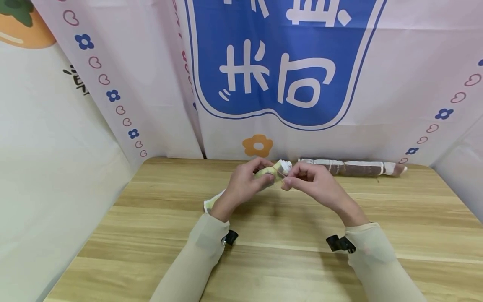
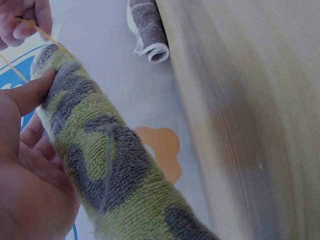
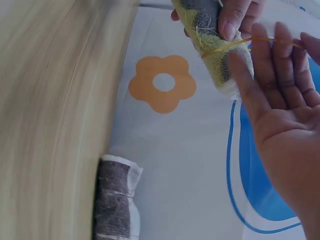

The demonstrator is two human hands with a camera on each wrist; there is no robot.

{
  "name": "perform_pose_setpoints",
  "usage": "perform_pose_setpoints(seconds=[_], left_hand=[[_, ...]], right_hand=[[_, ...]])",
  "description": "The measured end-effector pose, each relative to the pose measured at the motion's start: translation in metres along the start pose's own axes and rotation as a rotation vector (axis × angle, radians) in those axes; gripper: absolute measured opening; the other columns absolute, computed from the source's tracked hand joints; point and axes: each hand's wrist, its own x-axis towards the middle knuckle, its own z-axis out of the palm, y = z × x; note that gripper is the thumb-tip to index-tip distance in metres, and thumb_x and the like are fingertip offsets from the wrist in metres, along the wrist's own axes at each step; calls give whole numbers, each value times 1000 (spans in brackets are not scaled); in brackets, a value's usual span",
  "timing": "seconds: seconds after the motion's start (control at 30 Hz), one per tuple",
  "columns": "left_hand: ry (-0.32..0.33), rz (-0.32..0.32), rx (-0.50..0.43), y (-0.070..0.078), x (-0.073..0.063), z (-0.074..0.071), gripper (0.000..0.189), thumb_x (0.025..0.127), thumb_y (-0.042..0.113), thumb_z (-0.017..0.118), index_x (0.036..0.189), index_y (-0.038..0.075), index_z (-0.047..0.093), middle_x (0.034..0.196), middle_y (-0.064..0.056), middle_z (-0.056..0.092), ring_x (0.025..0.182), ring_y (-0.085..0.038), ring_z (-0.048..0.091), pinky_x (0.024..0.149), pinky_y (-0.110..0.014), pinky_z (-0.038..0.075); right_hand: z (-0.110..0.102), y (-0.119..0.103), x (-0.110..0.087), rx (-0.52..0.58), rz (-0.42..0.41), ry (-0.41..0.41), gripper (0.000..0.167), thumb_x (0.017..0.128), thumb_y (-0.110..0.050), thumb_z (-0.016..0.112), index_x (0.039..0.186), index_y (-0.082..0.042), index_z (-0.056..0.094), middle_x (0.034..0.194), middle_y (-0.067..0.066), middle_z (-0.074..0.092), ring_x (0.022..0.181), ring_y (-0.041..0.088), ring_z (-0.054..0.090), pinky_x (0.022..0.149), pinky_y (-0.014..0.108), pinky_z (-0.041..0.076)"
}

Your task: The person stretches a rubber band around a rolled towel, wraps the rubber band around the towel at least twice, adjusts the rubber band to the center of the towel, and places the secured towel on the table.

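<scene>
Rolled towel [image 2: 125,160], one, yellow-green and grey, gripped in the left hand [image 1: 245,182]. Right hand [image 1: 317,184] pinches one thin yellow band [image 3: 227,47], looped round the towel's end. One brown-and-white roll [image 1: 362,169] lies on the table [image 1: 283,268], beyond and right of both hands.

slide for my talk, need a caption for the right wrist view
Right hand holding a yellow band stretched from a rolled green-and-gray towel in the left hand.

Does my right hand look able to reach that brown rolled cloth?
Probably yes: the brown rolled cloth lies close by with nothing visibly between, though your right hand holds a yellow band.
</scene>
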Motion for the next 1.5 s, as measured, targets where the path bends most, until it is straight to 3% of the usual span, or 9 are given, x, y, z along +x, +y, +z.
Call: perform_pose_setpoints(seconds=[0.2, 0.37, 0.5, 0.63, 0.87, 1.1, 1.5], left_hand=[[31, -20, -34, 0, 1, 0, 25, 99, 16, 79, 122, 13, 71, 108, 1, 73, 103, -20, 66, 96, -46, 54], [44, -35, -65, -1, 2, -2, 24, 99, 16, 78, 122, 13, 71, 109, 1, 73, 103, -19, 66, 95, -45, 55], [36, -26, -74, 0, 2, -3, 23, 99, 16, 78, 121, 14, 72, 109, 2, 74, 103, -19, 66, 94, -44, 55], [29, -8, -91, 0, 2, -4, 22, 98, 14, 78, 120, 14, 72, 109, 2, 75, 103, -20, 66, 94, -44, 55], [21, 21, -115, 0, 1, -4, 23, 98, 12, 78, 120, 12, 72, 109, 1, 75, 101, -20, 67, 91, -43, 55], [36, 9, -151, -1, 2, -3, 22, 99, 12, 78, 120, 11, 73, 109, 0, 75, 99, -19, 67, 90, -43, 55], [112, -27, -164, -2, 2, -1, 23, 98, 13, 79, 120, 9, 73, 115, -2, 75, 105, -19, 68, 93, -44, 56]], right_hand=[[-2, 6, 3, -62, 47, -7, 19, 108, -23, 65, 98, -9, 72, 87, 7, 73, 82, 24, 64, 76, 34, 51], [-1, 9, 5, -136, 117, 30, 19, 109, -18, 62, 99, -5, 73, 84, 5, 75, 84, 33, 73, 81, 43, 61], [-2, 12, 7, -246, 153, 89, 16, 107, -15, 63, 102, -4, 73, 78, 2, 76, 78, 30, 76, 78, 50, 62], [-3, 14, 8, -296, 154, 98, 12, 104, -13, 70, 100, -2, 72, 76, 1, 76, 75, 28, 76, 74, 52, 62], [0, 19, 8, -398, 98, 76, 13, 98, -14, 78, 87, -11, 73, 72, -3, 74, 69, 20, 71, 58, 32, 58], [1, 19, 6, -352, 90, 56, 10, 99, -11, 77, 89, -11, 76, 71, -5, 72, 67, 22, 73, 56, 40, 61], [6, 21, 8, -276, 124, 18, 11, 97, -8, 78, 91, -6, 69, 77, 7, 76, 62, 25, 74, 58, 47, 62]])
